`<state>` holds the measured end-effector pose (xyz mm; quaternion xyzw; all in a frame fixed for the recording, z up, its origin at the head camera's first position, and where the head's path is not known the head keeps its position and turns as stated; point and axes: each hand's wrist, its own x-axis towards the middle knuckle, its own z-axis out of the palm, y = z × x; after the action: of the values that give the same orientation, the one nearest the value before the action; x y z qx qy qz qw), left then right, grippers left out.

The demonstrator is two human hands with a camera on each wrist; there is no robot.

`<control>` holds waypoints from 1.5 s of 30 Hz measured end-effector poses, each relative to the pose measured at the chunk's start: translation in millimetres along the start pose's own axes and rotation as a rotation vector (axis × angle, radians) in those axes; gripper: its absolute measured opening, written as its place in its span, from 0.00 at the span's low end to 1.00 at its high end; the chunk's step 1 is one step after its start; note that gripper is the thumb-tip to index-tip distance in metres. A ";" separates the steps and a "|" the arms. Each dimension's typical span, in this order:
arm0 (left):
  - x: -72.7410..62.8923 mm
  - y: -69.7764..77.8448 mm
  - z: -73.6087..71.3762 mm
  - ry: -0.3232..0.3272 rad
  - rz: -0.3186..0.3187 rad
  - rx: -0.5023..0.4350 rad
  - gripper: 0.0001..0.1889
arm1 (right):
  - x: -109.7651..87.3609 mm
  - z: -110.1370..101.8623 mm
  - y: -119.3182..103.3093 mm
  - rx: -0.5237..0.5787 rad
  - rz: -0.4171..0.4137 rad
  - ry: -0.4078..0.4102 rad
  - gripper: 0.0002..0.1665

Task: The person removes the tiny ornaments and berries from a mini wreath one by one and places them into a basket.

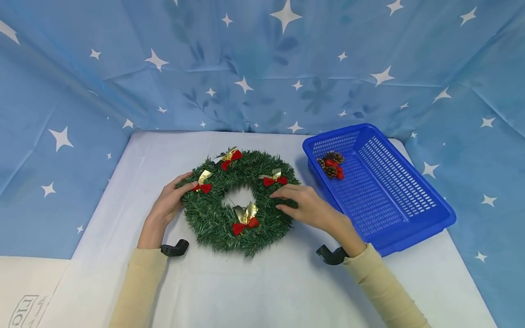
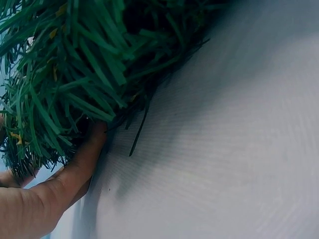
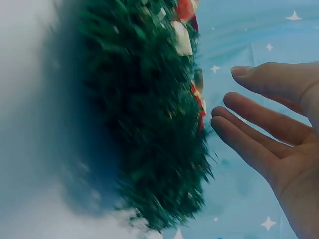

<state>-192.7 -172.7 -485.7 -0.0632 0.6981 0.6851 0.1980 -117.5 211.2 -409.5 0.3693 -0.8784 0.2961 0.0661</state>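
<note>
A green wreath [image 1: 229, 205] lies on the white tabletop, with red bows and gold leaves spaced around its ring. My left hand [image 1: 166, 202] grips its left rim, the thumb near the upper-left bow [image 1: 202, 187]. In the left wrist view, fingers [image 2: 89, 154] reach beneath the green tinsel. Over the ring's right side hovers my right hand [image 1: 301, 205], just below the right bow [image 1: 274, 180]. The right wrist view shows this hand [image 3: 279, 134] holding nothing, its fingers apart from the wreath [image 3: 149, 109]. A front bow [image 1: 244, 223] carries a red ball.
At the right stands a blue plastic basket [image 1: 426, 237]. Pine cones with red berries [image 1: 331, 166] lie in its far left corner. A blue star-patterned cloth [image 1: 262, 68] hangs behind and at both sides of the table.
</note>
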 end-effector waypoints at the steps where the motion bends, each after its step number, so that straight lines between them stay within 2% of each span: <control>1: -0.1 0.0 0.1 0.001 0.001 0.001 0.37 | -0.5 3.3 -1.5 0.007 -0.010 0.002 0.16; 6: -0.4 0.0 -0.1 0.000 0.005 0.004 0.37 | -4.1 19.1 -6.1 0.056 -0.060 0.002 0.16; 13: -0.5 0.6 0.4 -0.004 0.007 -0.002 0.37 | -2.4 32.9 -14.4 0.070 -0.092 -0.002 0.17; 20: -1.6 0.7 1.7 -0.001 0.011 -0.011 0.37 | 3.9 45.9 -18.6 0.099 -0.123 -0.061 0.17; 24: -2.0 0.6 2.2 -0.005 0.015 -0.016 0.37 | 4.6 49.3 -21.8 0.102 -0.106 -0.095 0.16; 31: -1.5 0.9 2.2 0.000 0.015 -0.009 0.37 | 4.0 54.5 -23.0 0.087 -0.108 -0.088 0.16; 39: -0.7 -0.5 1.6 -0.002 0.017 -0.011 0.37 | 5.7 53.7 -25.3 0.068 -0.075 -0.128 0.15; 45: -0.7 -1.1 0.7 0.001 0.015 -0.018 0.37 | 5.4 52.4 -24.7 0.034 -0.094 -0.099 0.13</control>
<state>-191.6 -172.2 -486.4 -0.0600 0.6924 0.6929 0.1921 -98.9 164.4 -438.8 0.4253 -0.8571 0.2892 0.0302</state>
